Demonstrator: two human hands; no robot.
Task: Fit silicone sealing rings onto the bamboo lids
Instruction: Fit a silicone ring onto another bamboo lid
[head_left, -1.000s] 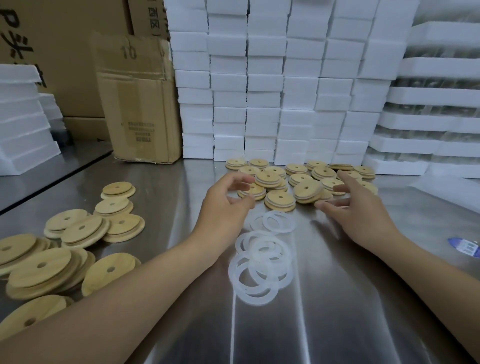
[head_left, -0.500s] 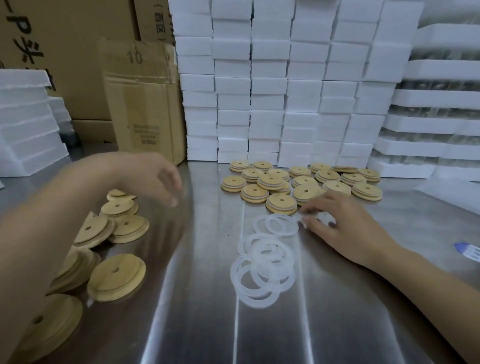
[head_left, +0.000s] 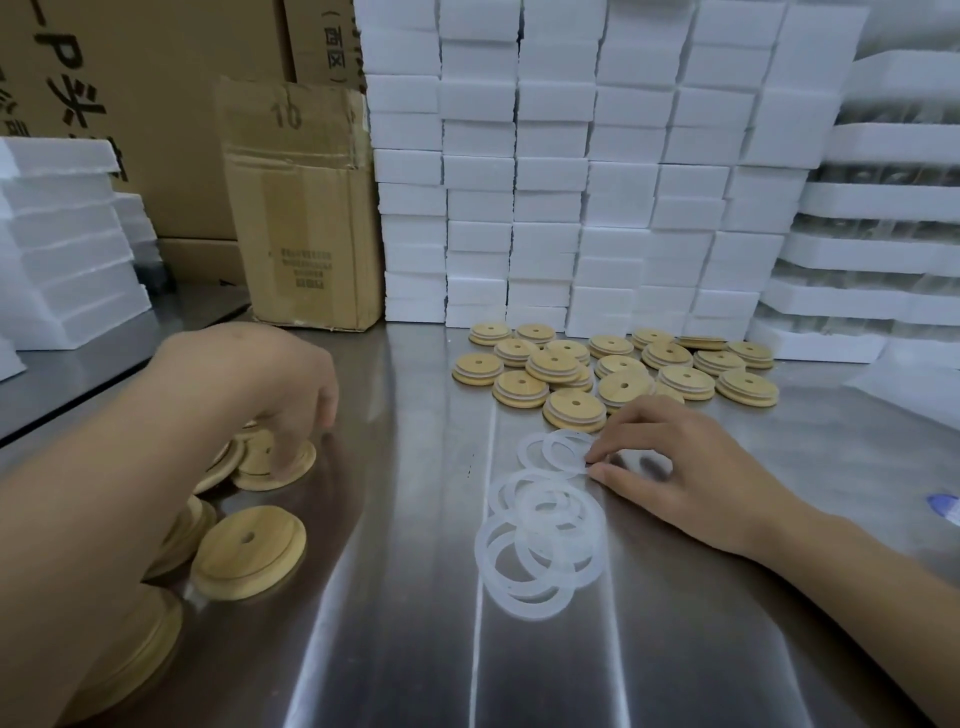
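Several translucent white silicone rings (head_left: 543, 540) lie overlapped in the middle of the steel table (head_left: 415, 649). My right hand (head_left: 680, 467) rests beside them, its thumb and fingertips pinching the edge of the farthest ring (head_left: 563, 451). Bare bamboo lids lie at the left; my left hand (head_left: 270, 374) reaches down onto one lid (head_left: 280, 465) there, fingers curled around its far edge. Another bare lid (head_left: 248, 551) lies nearer. A cluster of lids fitted with rings (head_left: 613, 369) sits at the back centre.
A cardboard box (head_left: 301, 208) stands at the back left. Stacked white foam blocks (head_left: 571, 171) form a wall behind the lids, with foam trays (head_left: 883, 260) at the right and foam slabs (head_left: 62, 234) at the left. A blue-and-white item (head_left: 945, 506) lies at the right edge.
My left hand swung from the back lid cluster over to the bare lids at the left and dropped onto one. My right hand drew back to the rings and pinched one.
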